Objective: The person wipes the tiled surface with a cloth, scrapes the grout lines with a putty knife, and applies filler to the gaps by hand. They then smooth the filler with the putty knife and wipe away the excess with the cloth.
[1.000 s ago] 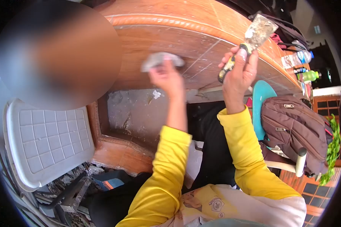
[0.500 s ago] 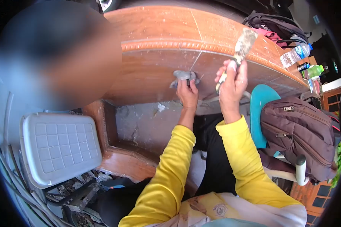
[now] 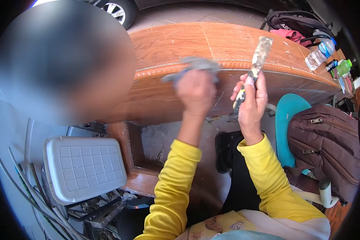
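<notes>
My left hand [image 3: 196,91] is closed on a grey cloth [image 3: 200,63], blurred by motion, at the ribbed front edge of the wood-look tiled ledge [image 3: 172,43]. To its right, my right hand [image 3: 253,96] grips the dark handle of a putty knife [image 3: 262,51]. The knife's stained, whitish blade points up and away, above the ledge's tiles in the view. Both forearms are in yellow sleeves.
A grey plastic lid [image 3: 88,168] lies at left, beside cables [image 3: 32,192]. A teal chair [image 3: 286,128] with a maroon backpack [image 3: 328,140] stands at right. Bottles [image 3: 320,54] and a black bag [image 3: 296,22] are back right. A blurred area covers the upper left.
My left hand has moved the cloth up from the ledge's front face to its ribbed edge. My right hand still holds the putty knife, now more upright. The view has shifted, showing a car wheel.
</notes>
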Demonstrator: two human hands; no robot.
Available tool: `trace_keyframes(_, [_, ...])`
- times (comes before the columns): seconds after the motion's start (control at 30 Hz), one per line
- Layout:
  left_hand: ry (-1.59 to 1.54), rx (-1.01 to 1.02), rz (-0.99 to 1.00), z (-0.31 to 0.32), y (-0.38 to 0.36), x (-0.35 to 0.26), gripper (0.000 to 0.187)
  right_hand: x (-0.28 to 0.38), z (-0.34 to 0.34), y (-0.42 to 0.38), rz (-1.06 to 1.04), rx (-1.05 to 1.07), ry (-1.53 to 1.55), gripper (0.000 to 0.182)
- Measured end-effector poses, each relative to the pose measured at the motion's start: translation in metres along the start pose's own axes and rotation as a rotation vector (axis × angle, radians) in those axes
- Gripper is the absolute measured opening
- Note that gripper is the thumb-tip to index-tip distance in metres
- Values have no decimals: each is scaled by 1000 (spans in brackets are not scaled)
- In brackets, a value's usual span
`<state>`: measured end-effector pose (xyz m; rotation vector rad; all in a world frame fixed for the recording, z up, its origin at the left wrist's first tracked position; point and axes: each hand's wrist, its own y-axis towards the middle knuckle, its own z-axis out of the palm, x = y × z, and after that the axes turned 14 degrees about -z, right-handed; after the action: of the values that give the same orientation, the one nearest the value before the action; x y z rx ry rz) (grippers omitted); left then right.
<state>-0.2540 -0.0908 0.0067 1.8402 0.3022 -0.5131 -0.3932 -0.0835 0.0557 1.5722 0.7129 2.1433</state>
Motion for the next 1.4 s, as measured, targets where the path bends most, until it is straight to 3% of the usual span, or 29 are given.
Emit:
trace_keyframes(0.03, [-21,7,24,2,8,-21,7,-4,-1,2,-1,-1,19,45])
trace_keyframes(0.1, [7,129,-128,-11,31,-29,10,-13,-1,2,6,-6,-29,45])
trace_keyframes(0.17, [331,385,-282,-24,73,-21,19,-12,4,2,-12,5,-25,45])
trace_keyframes(0.23, [462,554,-312,-2,125,39,31,-12,4,0,-26,28,-52,45])
trace_keyframes(0.37, [265,766,-222,48,208,154,39,-11,8,5,-41,55,-91,44])
trace_keyframes(0.4, [331,641,-98,46,203,140,38,-12,8,9,-43,53,-95,44])
trace_keyframes(0.47, [170,937,-362,32,177,94,36,-16,4,8,-31,71,-86,44])
trace_keyframes(0.5, [95,997,-167,6,160,58,34,-18,4,9,-37,64,-122,44])
trace_keyframes(0.53, [136,774,21,-5,127,35,29,-19,4,10,-50,54,-104,44])
trace_keyframes(0.57, [43,750,113,-15,106,16,26,-20,4,10,-59,43,-89,43])
trace_keyframes(0.67, [173,790,8,4,110,10,30,-18,7,9,-41,37,-54,41])
trace_keyframes(0.77, [326,620,-150,50,164,86,33,-21,13,8,-64,51,-54,41])
trace_keyframes(0.87, [474,510,-211,13,179,128,39,-25,17,4,-42,93,-58,44])
trace_keyframes(0.97, [666,684,-131,-63,154,66,33,-23,16,1,-26,142,-92,49])
trace_keyframes(1.03, [805,574,-384,-74,135,62,34,-23,13,2,-89,185,-174,50])
trace_keyframes(1.13, [788,549,-431,-66,150,75,31,-20,7,4,-122,182,-174,49])
trace_keyframes(1.2, [712,628,-214,-38,163,77,28,-15,3,7,-108,160,-118,47])
trace_keyframes(1.23, [566,539,-326,2,162,89,27,-14,1,9,-104,122,-101,47])
trace_keyframes(1.3, [444,707,52,66,155,64,29,-12,-2,10,-92,34,-64,47])
trace_keyframes(1.33, [420,950,-36,84,149,22,30,-13,-4,11,-84,-11,-33,44])
trace_keyframes(1.37, [313,961,182,101,133,-10,33,-8,-4,14,-82,-32,-50,34])
trace_keyframes(1.4, [229,1035,284,94,120,-50,23,-4,-3,14,-112,-57,-48,28])
